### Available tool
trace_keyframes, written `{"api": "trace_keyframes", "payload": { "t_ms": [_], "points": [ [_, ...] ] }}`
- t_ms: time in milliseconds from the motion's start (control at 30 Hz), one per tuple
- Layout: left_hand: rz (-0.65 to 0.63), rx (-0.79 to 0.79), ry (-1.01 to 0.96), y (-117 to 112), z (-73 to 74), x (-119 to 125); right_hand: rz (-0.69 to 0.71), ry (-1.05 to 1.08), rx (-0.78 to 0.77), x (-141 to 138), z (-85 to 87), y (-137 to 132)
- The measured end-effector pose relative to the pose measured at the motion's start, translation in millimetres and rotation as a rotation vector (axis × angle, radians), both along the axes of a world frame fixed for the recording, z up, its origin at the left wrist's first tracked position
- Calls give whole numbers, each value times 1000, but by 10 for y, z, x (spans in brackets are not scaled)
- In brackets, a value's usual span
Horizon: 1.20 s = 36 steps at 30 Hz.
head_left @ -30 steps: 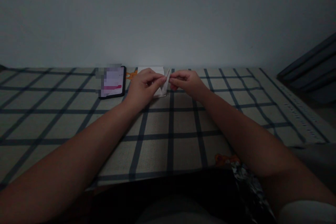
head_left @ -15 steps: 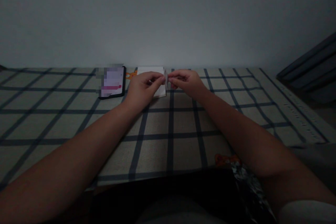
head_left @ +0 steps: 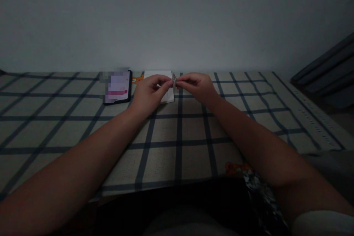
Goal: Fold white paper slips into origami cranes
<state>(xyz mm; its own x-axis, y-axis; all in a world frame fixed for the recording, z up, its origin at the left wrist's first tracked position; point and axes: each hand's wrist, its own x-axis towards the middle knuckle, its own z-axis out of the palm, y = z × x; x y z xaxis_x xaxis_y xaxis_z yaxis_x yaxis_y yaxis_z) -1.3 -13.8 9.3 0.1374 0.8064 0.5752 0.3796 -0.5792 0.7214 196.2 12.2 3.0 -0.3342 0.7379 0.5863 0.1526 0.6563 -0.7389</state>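
Observation:
Between the fingertips of both hands is a small, thin, pale piece, seen nearly edge-on; its kind is too small and dim to make out. My left hand pinches it from the left with thumb and forefinger. From the right, my right hand pinches it with the fingertips together. Behind and under my left hand lies a white sheet or pad of paper, partly hidden by that hand.
Left of my hands a phone with a lit screen lies on the checked tablecloth. A pale wall rises behind the table. Dark folded fabric hangs at the right. Crumpled shiny plastic is by the front edge.
The small pale piece has turned and shows less of its face between the fingers. My right fingertips have come a little closer to the left ones; the arms stay nearly still.

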Motion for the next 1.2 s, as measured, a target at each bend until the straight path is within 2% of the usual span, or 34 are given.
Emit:
{"api": "trace_keyframes", "payload": {
  "t_ms": [233, 333, 467, 600, 800, 967, 1033, 1200],
  "points": [
    [7, -25, -53, 19, -15, 9, -79, -165, 316, 19, 7, 19],
    [15, 2, -71, 13, -23, 3, -46, -142, 339, 25, 2, 34],
    [37, 51, -44, -12, -20, 2, -34, -114, 310, 24, 10, 35],
    [15, -8, -123, -17, -15, 27, -24, -57, 264, 4, -2, 24],
    [-40, -45, -207, 6, -38, 63, 30, 108, -33, -63, -92, 56],
    [-1, -38, -197, 34, -52, 60, 68, 161, -225, -102, -147, 85],
    [-11, -52, -199, 48, -52, 57, 50, 154, -250, -102, -138, 72],
    [-64, -111, -190, 60, -59, 60, 16, 40, -200, -61, -62, 19]
  ]
}}
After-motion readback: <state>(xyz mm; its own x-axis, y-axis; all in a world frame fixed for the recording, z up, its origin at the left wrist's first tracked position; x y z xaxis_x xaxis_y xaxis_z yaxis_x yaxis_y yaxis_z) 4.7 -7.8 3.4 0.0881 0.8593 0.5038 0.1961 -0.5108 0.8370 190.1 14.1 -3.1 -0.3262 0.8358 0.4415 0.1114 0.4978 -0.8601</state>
